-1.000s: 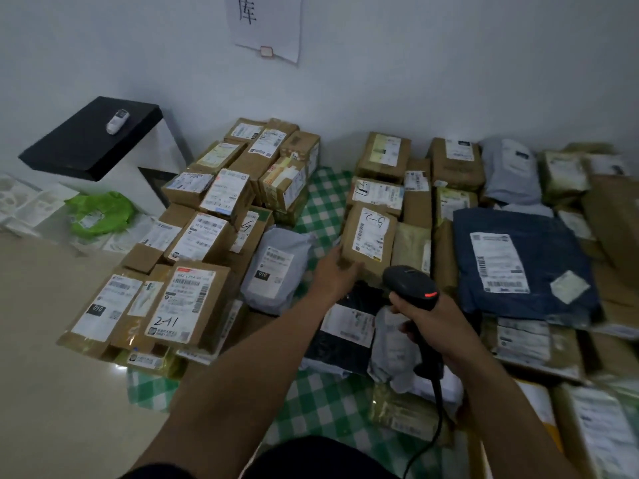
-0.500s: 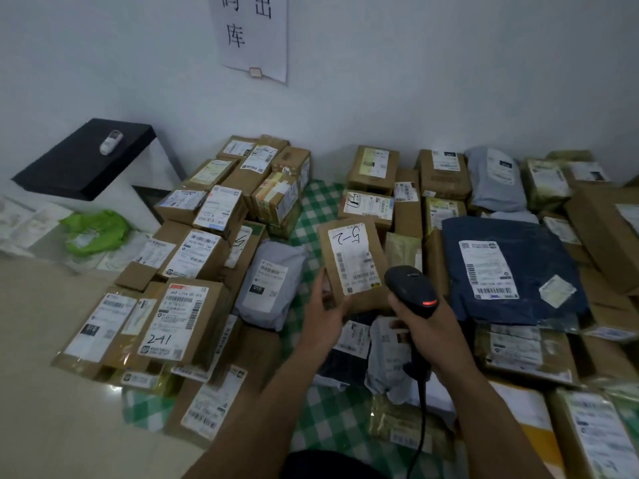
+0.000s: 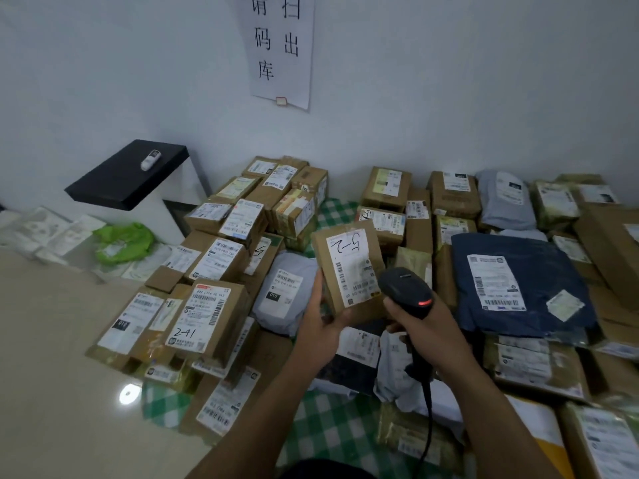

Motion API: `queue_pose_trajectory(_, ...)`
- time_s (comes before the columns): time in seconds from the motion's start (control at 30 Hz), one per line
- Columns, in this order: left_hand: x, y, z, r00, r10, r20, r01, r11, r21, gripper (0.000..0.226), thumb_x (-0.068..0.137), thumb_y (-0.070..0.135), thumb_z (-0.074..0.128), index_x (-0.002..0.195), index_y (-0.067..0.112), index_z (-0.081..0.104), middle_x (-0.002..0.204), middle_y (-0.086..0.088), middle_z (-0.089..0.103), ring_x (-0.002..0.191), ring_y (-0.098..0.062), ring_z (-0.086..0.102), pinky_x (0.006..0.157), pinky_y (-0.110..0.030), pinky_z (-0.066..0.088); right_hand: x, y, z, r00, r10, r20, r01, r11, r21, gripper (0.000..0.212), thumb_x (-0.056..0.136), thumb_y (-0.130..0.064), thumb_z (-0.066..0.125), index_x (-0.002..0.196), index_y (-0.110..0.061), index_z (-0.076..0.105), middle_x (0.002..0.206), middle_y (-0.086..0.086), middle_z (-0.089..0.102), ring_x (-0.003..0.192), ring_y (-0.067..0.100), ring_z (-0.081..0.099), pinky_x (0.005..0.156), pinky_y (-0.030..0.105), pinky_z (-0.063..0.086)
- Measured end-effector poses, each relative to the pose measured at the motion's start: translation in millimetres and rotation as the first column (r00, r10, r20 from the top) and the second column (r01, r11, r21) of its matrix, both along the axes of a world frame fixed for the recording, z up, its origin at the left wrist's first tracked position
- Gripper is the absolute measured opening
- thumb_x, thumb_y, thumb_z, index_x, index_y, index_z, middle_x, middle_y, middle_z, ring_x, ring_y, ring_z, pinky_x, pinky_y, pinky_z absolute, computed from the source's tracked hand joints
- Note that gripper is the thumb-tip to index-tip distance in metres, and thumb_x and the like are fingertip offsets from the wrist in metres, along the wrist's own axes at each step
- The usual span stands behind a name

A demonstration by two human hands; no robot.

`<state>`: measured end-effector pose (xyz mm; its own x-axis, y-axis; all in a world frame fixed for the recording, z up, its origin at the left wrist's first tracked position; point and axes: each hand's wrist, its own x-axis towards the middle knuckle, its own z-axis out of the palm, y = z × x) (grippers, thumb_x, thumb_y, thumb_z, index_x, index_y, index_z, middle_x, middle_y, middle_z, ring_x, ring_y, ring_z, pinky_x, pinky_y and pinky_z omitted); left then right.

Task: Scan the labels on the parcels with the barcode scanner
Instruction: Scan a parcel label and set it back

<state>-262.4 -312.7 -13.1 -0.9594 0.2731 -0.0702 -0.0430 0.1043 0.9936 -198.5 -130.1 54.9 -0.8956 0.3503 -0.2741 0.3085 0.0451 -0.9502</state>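
Above the parcel pile (image 3: 207,312), the small box (image 3: 347,271) is now lifted up & tipped, label facing us. L hand (image 3: 320,326) fingers wrap its bottom edge. Just beside, at its 4 o'clock, R hand (image 3: 427,328) fingers clamp the scanner (image 3: 406,292), red light on. Looks ready to scan.

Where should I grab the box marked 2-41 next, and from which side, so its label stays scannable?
Grip the box marked 2-41 at its near right corner, coming from above and the right. Its right wall stands exposed, other parcels press against its left, and the label fills most of the tilted top face, so fingers laid there would likely cover the barcode.
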Motion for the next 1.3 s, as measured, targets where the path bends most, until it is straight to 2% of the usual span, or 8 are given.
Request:
queue_pose_trajectory(0.1,-14.8,-5.9,13.0,0.997,0.036,-0.065,-0.034,0.999,0.024,0.088,0.099,0.008,0.065,0.146,0.055,0.007,0.153,0.008,0.043,0.135,0.005,0.046,0.091,-0.011,0.05,3.0,1.4,5.9,0.996,0.079,0.036,-0.08,0.996,0.038,0.035,0.091,-0.033,0.079,0.122,-0.031,0.065,0.095,-0.002,0.078,0.073,0.019,0.076,0.064,0.03,0.056)
queue_pose_trajectory(0.23,-26.0,-9.2,27.2,0.981,0.085,-0.172,-0.083,0.996,0.021,0.083,0.097,0.0,0.065,0.148,0.04,0.014,0.139,0.024,0.046,0.119,0.024,0.049,0.087,-0.004,0.047,7.5,-2.3,12.6,0.976,0.2,0.082,-0.204,0.977,0.053,0.03,0.092,-0.035,0.077,0.121,-0.033,0.067,0.092,-0.004,0.079,0.069,0.012,0.073,0.065,0.027,0.055)
queue_pose_trajectory(0.5,-33.1,-10.0,17.4,0.97,0.102,-0.22,-0.109,0.994,-0.018,0.084,0.096,0.005,0.067,0.151,0.038,0.013,0.135,0.03,0.046,0.118,0.026,0.048,0.089,-0.004,0.047,8.0,-8.6,19.9,0.961,0.262,0.092,-0.269,0.96,0.072,0.025,0.095,-0.034,0.074,0.119,-0.036,0.064,0.084,0.001,0.077,0.067,0.012,0.07,0.065,0.028,0.055)
queue_pose_trajectory(0.73,-34.9,-10.6,12.6,0.968,0.068,-0.239,-0.09,0.993,-0.079,0.078,0.095,0.018,0.068,0.151,0.044,0.02,0.135,0.04,0.055,0.13,0.005,0.054,0.099,-0.021,0.053,9.3,-9.0,20.0,0.955,0.277,0.108,-0.284,0.957,0.057,0.026,0.094,-0.032,0.075,0.118,-0.034,0.065,0.082,0.005,0.076,0.064,0.012,0.067,0.061,0.024,0.053)
queue_pose_trajectory(0.83,-35.2,-10.1,11.6,0.969,0.048,-0.244,-0.077,0.991,-0.112,0.078,0.097,0.011,0.066,0.153,0.038,0.02,0.133,0.042,0.055,0.129,0.008,0.054,0.097,-0.017,0.053,8.6,-8.4,19.3,0.955,0.276,0.104,-0.283,0.957,0.059,0.026,0.094,-0.032,0.075,0.118,-0.035,0.065,0.083,0.006,0.076,0.064,0.012,0.067,0.061,0.024,0.053)
queue_pose_trajectory(0.97,-41.2,-11.2,-0.4,0.959,0.046,-0.28,-0.094,0.983,-0.159,0.081,0.098,0.01,0.066,0.163,0.018,0.018,0.136,0.04,0.054,0.13,0.004,0.054,0.103,-0.036,0.055,8.0,-6.8,19.0,0.952,0.286,0.109,-0.293,0.954,0.06,0.024,0.094,-0.033,0.075,0.115,-0.036,0.065,0.083,0.006,0.076,0.065,0.012,0.067,0.062,0.025,0.053)
queue_pose_trajectory(1.2,-40.3,-13.0,1.3,0.959,0.026,-0.281,-0.078,0.981,-0.176,0.081,0.098,0.009,0.065,0.163,0.012,0.017,0.132,0.045,0.053,0.127,0.01,0.054,0.098,-0.019,0.053,4.5,-6.3,18.7,0.945,0.306,0.117,-0.312,0.949,0.038,0.022,0.095,-0.033,0.074,0.114,-0.036,0.065,0.082,0.004,0.075,0.065,0.011,0.066,0.063,0.027,0.052)
queue_pose_trajectory(1.3,-42.7,-14.5,-2.9,0.965,0.053,-0.256,-0.106,0.974,-0.198,0.083,0.099,0.01,0.067,0.164,0.022,0.017,0.136,0.041,0.053,0.131,0.007,0.052,0.103,-0.024,0.052,4.0,-6.4,17.7,0.947,0.302,0.11,-0.308,0.951,0.039,0.021,0.095,-0.034,0.074,0.114,-0.039,0.065,0.09,0.004,0.077,0.066,0.011,0.067,0.066,0.029,0.054)
